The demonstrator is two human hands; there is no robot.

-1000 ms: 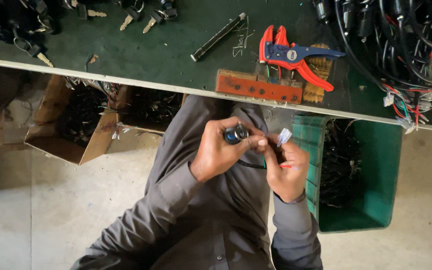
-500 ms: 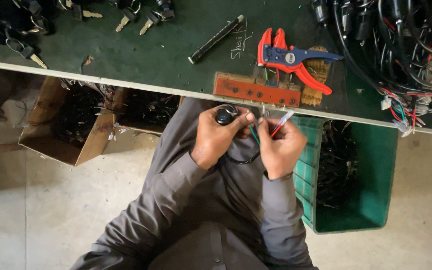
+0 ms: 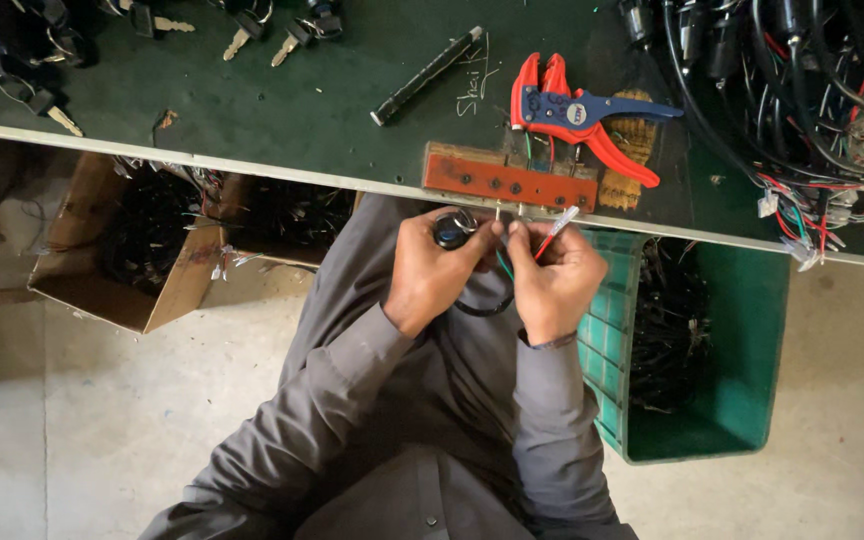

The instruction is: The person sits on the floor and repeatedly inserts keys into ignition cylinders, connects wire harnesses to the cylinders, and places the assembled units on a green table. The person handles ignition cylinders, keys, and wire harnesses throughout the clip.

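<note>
Hands meet just below the bench edge [image 3: 252, 172]: my left hand [image 3: 434, 268] is clenched around a small black cylindrical switch [image 3: 451, 232], and my right hand [image 3: 553, 280] pinches its thin red and green wires [image 3: 552, 234] between fingertips. I see a black cable loop [image 3: 482, 305] hanging between both hands. On the green bench top just above sit a red terminal block [image 3: 509, 181] and red-and-blue wire strippers [image 3: 582, 112]. A green crate [image 3: 742, 350] stands beside my right arm
</note>
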